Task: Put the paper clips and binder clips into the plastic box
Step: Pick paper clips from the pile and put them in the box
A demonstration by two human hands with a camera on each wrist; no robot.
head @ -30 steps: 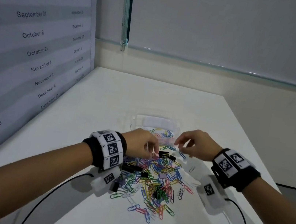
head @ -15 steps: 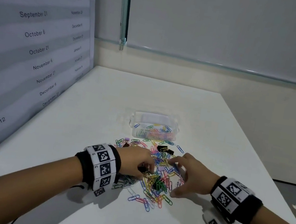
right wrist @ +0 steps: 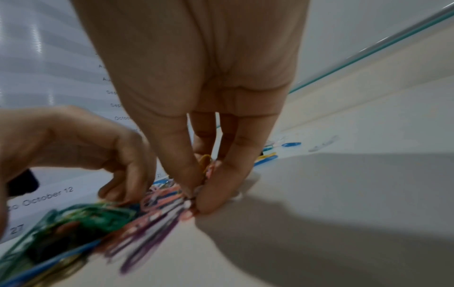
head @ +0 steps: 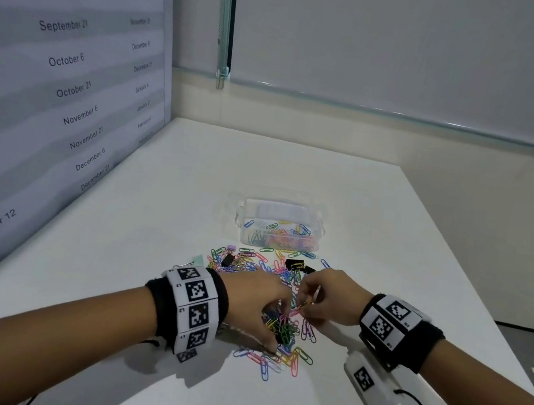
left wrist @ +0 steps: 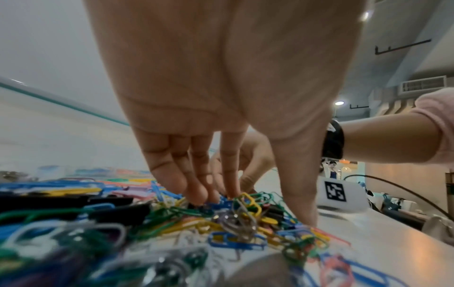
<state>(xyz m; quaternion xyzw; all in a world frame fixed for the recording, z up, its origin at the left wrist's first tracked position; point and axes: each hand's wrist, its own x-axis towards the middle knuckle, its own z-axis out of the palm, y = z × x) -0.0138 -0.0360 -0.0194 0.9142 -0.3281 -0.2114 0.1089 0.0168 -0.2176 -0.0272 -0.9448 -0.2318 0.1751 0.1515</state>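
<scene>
White table (head: 191, 191) with a date chart (head: 53, 66) on the wall to the left. Clear box (head: 281, 225) sat further back, already holding some paper clips. Big colourful clips (head: 278, 329) pile lay in front of it, with a few black binder clips (head: 294, 264) at the far edge near the box. Both hands were down in the pile. Left hand (head: 253, 308) had fingertips (left wrist: 196, 192) and thumb curled down into the clips, grip closing on a bunch. Right hand (head: 334, 299) was pinching a few clips between thumb and fingers (right wrist: 221, 186), just beside the left.
</scene>
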